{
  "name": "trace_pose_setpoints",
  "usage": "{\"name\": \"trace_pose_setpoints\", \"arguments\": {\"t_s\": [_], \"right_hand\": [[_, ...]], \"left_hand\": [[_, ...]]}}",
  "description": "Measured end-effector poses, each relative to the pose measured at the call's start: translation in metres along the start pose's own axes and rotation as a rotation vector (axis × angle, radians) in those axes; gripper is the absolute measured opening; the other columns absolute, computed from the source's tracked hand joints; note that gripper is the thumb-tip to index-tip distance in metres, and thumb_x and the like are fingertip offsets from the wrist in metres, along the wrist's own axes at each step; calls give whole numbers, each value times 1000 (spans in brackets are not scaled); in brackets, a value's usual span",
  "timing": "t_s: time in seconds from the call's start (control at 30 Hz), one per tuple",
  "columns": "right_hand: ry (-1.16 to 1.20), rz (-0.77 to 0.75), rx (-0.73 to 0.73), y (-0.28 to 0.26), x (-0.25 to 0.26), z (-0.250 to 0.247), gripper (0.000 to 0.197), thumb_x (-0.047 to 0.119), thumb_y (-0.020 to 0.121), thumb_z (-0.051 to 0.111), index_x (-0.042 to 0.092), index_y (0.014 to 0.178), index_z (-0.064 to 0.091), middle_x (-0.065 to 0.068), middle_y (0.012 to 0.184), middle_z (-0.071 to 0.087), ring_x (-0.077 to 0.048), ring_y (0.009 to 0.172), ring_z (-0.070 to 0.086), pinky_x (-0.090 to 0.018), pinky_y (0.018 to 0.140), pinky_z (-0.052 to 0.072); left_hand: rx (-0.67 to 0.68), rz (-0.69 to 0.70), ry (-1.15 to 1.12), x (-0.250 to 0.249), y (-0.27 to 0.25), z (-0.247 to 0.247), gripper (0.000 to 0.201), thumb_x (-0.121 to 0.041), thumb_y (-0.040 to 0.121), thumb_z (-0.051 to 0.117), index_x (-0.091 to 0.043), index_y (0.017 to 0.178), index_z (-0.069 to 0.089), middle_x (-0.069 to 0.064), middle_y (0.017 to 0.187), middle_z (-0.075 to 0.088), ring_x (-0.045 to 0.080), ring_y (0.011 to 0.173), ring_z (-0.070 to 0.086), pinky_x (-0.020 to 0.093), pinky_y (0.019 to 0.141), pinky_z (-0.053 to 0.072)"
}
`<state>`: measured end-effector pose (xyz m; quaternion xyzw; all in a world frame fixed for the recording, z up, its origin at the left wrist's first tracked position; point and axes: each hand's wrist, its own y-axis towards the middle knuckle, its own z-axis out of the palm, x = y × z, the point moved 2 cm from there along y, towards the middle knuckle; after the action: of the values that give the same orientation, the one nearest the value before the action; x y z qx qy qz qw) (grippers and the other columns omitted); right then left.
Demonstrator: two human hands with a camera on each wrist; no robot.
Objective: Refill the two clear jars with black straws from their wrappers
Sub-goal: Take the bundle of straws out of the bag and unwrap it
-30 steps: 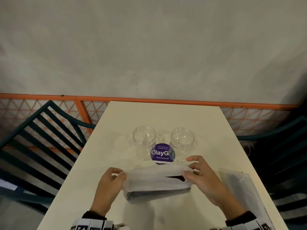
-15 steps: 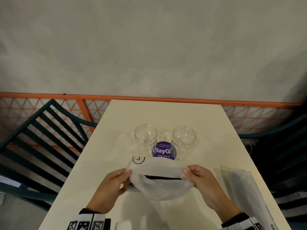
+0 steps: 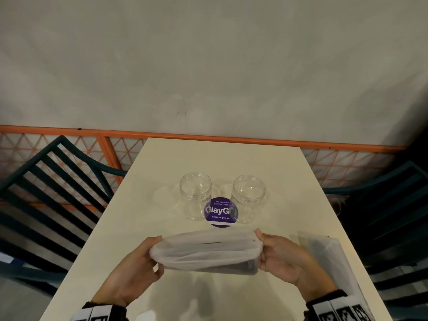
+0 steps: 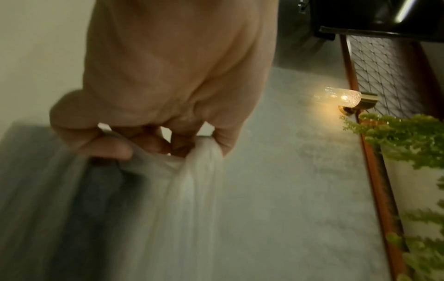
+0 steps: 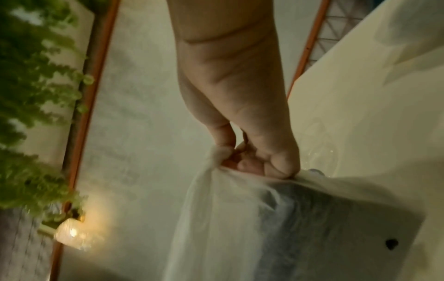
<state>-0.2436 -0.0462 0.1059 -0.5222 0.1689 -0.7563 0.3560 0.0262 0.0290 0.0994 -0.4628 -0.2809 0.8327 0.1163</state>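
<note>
Both hands hold one translucent white wrapper [image 3: 206, 251] stretched level between them, above the near part of the tabletop [image 3: 222, 163]; the left hand [image 3: 136, 272] pinches its left end, thumb and curled fingers [image 4: 108, 148] bunching the film; the right hand [image 3: 280, 258] grips the right end the same way, fingers closed on gathered plastic; dark straws [image 3: 240, 266] show dimly through the film; beyond stand two clear jars [image 3: 195, 195], upright, flanking a purple sticker [image 3: 220, 213]; a second wrapper [image 3: 328, 262] lies at the right edge.
</note>
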Motion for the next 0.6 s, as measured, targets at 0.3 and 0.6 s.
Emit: {"name": "trace_pose_setpoints", "arguments": {"t_s": [0.3, 0.6], "right_hand": [[10, -161, 8, 0, 0, -1, 34, 20, 99, 33, 0, 112, 57, -15, 102, 70, -24, 94, 66, -37, 83, 50], [-591, -257, -210, 2, -18, 8, 31, 15, 70, 51, 18, 95, 32, -1, 85, 37, -13, 76, 39, -25, 62, 32]], "left_hand": [[-36, 155, 382, 5, 6, 4, 35, -23, 68, 75, 1, 92, 64, 7, 87, 58, 16, 80, 48, 25, 72, 40], [-220, 232, 361, 5, 9, 11, 41, -1, 81, 62, -11, 116, 42, 19, 98, 61, 24, 84, 60, 29, 68, 48]]}}
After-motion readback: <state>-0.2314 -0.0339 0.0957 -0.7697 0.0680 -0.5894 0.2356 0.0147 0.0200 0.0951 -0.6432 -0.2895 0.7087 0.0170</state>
